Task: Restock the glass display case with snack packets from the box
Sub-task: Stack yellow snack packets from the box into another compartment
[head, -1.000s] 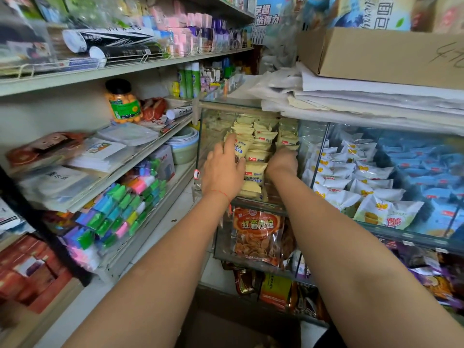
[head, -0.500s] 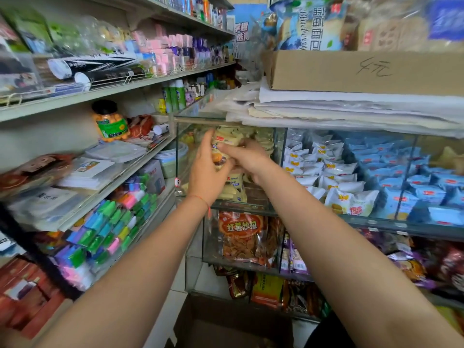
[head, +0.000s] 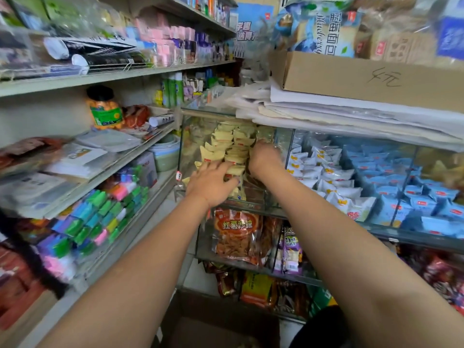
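Observation:
The glass display case has a left compartment filled with rows of pale yellow snack packets. My left hand lies on the front packets of that stack, fingers spread and fairly straight, thumb against the front packet. My right hand reaches deeper into the same compartment on the right side of the rows. Its fingers are hidden among the packets. An open cardboard box sits on the floor below my arms; its contents are not visible.
White packets and blue packets fill the neighbouring compartments. Below hang orange chip bags. Papers and a cardboard carton rest on the case top. Shelves with stationery and a snack jar run along the left.
Both hands moved down and deeper into the yellow-packet compartment. The left hand dropped from holding a packet up to lying on the front of the stack. The view tilted slightly upward.

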A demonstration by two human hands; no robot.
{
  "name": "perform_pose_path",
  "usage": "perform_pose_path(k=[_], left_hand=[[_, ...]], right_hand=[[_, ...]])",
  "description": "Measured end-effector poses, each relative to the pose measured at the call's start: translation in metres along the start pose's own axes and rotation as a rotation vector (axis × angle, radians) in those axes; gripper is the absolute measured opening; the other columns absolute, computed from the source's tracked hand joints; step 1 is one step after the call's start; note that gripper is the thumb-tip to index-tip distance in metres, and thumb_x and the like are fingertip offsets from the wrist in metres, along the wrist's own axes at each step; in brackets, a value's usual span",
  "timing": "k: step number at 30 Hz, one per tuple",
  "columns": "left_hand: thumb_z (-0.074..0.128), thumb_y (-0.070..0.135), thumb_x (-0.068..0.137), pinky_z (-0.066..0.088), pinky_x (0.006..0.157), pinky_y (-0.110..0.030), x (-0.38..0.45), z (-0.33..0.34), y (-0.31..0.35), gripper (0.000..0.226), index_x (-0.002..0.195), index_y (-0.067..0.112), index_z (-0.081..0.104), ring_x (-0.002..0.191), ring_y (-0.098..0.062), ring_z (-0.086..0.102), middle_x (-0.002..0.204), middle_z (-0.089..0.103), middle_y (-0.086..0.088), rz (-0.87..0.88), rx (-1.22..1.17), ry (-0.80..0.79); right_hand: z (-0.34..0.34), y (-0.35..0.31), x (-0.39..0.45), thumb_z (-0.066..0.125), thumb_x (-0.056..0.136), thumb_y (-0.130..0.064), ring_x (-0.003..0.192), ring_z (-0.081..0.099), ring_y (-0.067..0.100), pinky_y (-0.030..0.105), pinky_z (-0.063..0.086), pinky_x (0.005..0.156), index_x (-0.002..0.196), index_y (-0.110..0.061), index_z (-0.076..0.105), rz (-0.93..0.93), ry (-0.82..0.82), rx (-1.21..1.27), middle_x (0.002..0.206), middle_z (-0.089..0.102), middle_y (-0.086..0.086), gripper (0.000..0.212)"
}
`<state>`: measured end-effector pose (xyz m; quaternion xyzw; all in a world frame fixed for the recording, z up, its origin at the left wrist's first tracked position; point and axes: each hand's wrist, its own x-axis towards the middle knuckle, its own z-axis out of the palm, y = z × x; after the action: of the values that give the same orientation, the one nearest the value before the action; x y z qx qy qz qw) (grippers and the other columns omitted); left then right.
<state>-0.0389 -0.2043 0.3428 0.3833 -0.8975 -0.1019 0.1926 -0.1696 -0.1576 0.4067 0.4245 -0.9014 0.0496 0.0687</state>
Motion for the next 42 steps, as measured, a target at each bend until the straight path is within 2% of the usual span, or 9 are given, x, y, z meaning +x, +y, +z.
perform_pose_path(k=[4, 9, 12, 26, 31, 33, 36, 39, 42], left_hand=[[0.034, 0.058, 0.091, 0.027, 0.111, -0.044, -0.001, -0.001, 0.000, 0.058, 0.147, 0.040, 0.031, 0.142, -0.020, 0.023, 0.156, 0.030, 0.005, -0.001, 0.016, 0.004], [0.034, 0.059, 0.091, 0.029, 0.106, -0.043, 0.001, 0.001, 0.001, 0.057, 0.144, 0.040, 0.034, 0.139, -0.020, 0.025, 0.153, 0.034, 0.006, 0.001, 0.022, 0.028], [0.033, 0.060, 0.091, 0.029, 0.106, -0.043, 0.002, 0.003, 0.000, 0.057, 0.144, 0.040, 0.034, 0.140, -0.020, 0.025, 0.152, 0.034, 0.006, 0.003, 0.026, 0.033], [0.032, 0.059, 0.090, 0.030, 0.105, -0.045, 0.002, 0.003, 0.001, 0.057, 0.144, 0.041, 0.032, 0.140, -0.020, 0.024, 0.153, 0.032, 0.006, -0.001, 0.049, 0.012], [0.038, 0.047, 0.095, 0.027, 0.111, -0.043, -0.002, -0.002, 0.002, 0.052, 0.144, 0.031, 0.039, 0.140, -0.021, 0.025, 0.153, 0.032, -0.001, 0.020, 0.030, 0.042], [0.046, 0.033, 0.094, 0.036, 0.101, -0.042, -0.015, -0.007, 0.009, 0.039, 0.127, 0.016, 0.055, 0.126, -0.026, 0.041, 0.134, 0.049, -0.010, 0.085, 0.049, 0.257], [0.057, 0.026, 0.085, 0.038, 0.059, -0.034, -0.053, -0.005, 0.016, 0.017, 0.081, 0.010, 0.061, 0.075, -0.032, 0.061, 0.081, 0.063, -0.013, 0.149, 0.070, 0.520], [0.055, 0.035, 0.084, 0.040, 0.046, -0.030, -0.099, 0.023, 0.004, 0.031, 0.062, 0.014, 0.058, 0.052, -0.034, 0.062, 0.060, 0.063, -0.012, 0.074, 0.064, 0.451], [0.047, 0.047, 0.092, 0.047, 0.064, -0.034, -0.144, 0.065, -0.026, 0.038, 0.082, 0.015, 0.064, 0.085, -0.035, 0.066, 0.089, 0.069, -0.014, -0.178, 0.168, 0.046]], right_hand=[[0.014, -0.006, 0.018, 0.054, 0.091, -0.012, 0.126, 0.049, 0.029, 0.038, 0.041, 0.100, 0.133, -0.006, 0.049, 0.005, -0.129, -0.108, 0.137, 0.052, 0.012, 0.043], [0.041, -0.012, 0.034, 0.045, 0.095, -0.019, 0.137, 0.027, 0.033, 0.047, 0.025, 0.110, 0.143, -0.009, 0.040, 0.048, -0.065, -0.312, 0.149, 0.036, 0.013, 0.050], [0.048, -0.008, 0.037, 0.048, 0.094, -0.024, 0.135, 0.028, 0.030, 0.043, 0.025, 0.107, 0.145, -0.010, 0.035, 0.014, -0.014, -0.401, 0.148, 0.036, 0.011, 0.055], [0.032, -0.010, 0.040, 0.038, 0.099, -0.011, 0.138, 0.029, 0.040, 0.044, 0.031, 0.110, 0.147, 0.004, 0.021, 0.061, 0.007, -0.162, 0.151, 0.028, 0.024, 0.053], [-0.016, -0.008, -0.011, 0.042, 0.093, 0.001, 0.128, 0.045, 0.036, 0.043, 0.044, 0.097, 0.138, 0.000, 0.039, -0.088, 0.123, 0.063, 0.139, 0.046, 0.021, 0.045], [-0.021, -0.002, -0.044, 0.046, 0.088, 0.000, 0.107, 0.060, 0.034, 0.038, 0.049, 0.078, 0.119, -0.004, 0.054, -0.252, 0.277, 0.162, 0.116, 0.061, 0.018, 0.032], [-0.002, 0.005, -0.090, 0.049, 0.085, -0.009, 0.079, 0.063, 0.034, 0.033, 0.041, 0.057, 0.094, -0.008, 0.058, -0.470, 0.481, 0.354, 0.091, 0.065, 0.013, 0.012], [0.047, 0.007, -0.128, 0.053, 0.081, -0.011, 0.060, 0.059, 0.032, 0.027, 0.029, 0.045, 0.081, -0.008, 0.058, -0.594, 0.530, 0.450, 0.073, 0.063, 0.009, 0.006], [0.121, 0.007, -0.161, 0.050, 0.081, -0.013, 0.064, 0.061, 0.034, 0.035, 0.042, 0.051, 0.080, -0.008, 0.059, -0.624, 0.377, 0.489, 0.075, 0.063, 0.011, 0.010]])
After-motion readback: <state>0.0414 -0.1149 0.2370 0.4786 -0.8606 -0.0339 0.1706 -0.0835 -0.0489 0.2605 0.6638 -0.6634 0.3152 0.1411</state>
